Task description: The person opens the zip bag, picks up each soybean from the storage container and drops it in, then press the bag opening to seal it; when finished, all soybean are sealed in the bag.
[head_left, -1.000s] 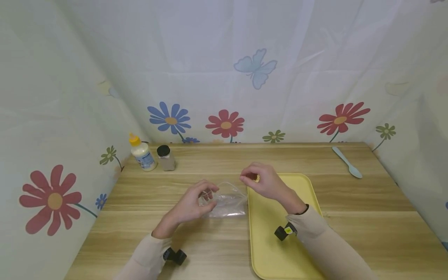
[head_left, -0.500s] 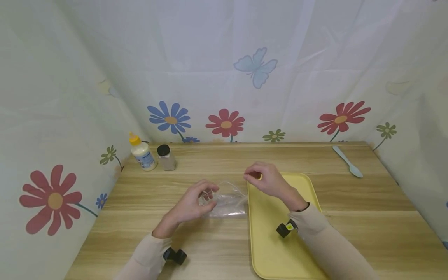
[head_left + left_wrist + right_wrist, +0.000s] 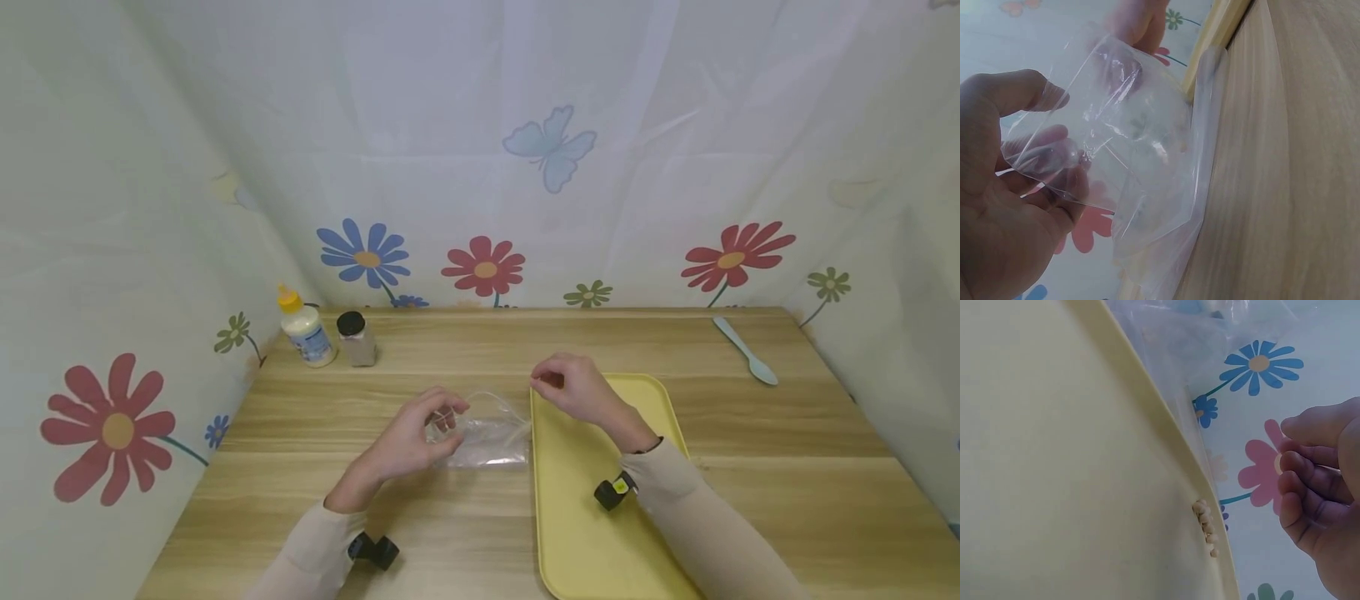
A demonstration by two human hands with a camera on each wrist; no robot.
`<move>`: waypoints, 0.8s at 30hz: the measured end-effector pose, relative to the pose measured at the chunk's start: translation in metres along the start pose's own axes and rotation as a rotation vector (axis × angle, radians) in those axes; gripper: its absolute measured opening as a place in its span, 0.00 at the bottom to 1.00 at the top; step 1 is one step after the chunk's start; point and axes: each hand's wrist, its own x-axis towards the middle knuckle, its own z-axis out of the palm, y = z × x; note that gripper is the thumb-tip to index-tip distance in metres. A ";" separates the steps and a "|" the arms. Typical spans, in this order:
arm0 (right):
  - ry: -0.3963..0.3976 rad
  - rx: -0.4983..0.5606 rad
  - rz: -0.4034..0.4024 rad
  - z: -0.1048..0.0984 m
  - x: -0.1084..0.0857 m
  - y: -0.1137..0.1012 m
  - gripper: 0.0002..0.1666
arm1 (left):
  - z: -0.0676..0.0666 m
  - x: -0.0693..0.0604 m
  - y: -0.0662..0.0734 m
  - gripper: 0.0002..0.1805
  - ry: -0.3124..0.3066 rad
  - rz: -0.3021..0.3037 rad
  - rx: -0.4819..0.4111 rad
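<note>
A clear plastic bag stands on the wooden table beside the tray. My left hand holds it near its mouth, thumb spread from the curled fingers; in the left wrist view film of the bag covers the fingers. Over the far left corner of the yellow tray hovers my right hand. Its fingers are loosely bent, thumb near the index finger, and I see nothing between them. Several small pale beige round pieces lie against the tray's rim in the right wrist view.
A glue-like bottle with a yellow cap and a black-lidded jar stand at the back left. A light blue spoon lies at the back right. A flower-printed curtain encloses the table.
My right hand has shifted slightly to the right, away from the bag and over the tray's corner. The left hand and the bag stay in place.
</note>
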 end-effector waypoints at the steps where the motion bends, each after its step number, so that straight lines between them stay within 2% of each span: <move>1: -0.005 -0.005 0.006 0.000 0.000 0.001 0.05 | -0.001 0.000 0.004 0.22 -0.002 0.001 -0.003; 5: -0.021 -0.022 0.020 0.001 0.001 0.006 0.05 | -0.007 -0.002 0.023 0.20 0.000 0.018 -0.010; 8: -0.028 -0.028 0.022 0.002 0.001 0.010 0.05 | -0.009 -0.003 0.028 0.20 0.005 0.024 -0.014; 24: -0.093 -0.078 0.068 0.005 0.002 0.024 0.04 | -0.007 -0.003 0.024 0.20 0.007 0.013 -0.010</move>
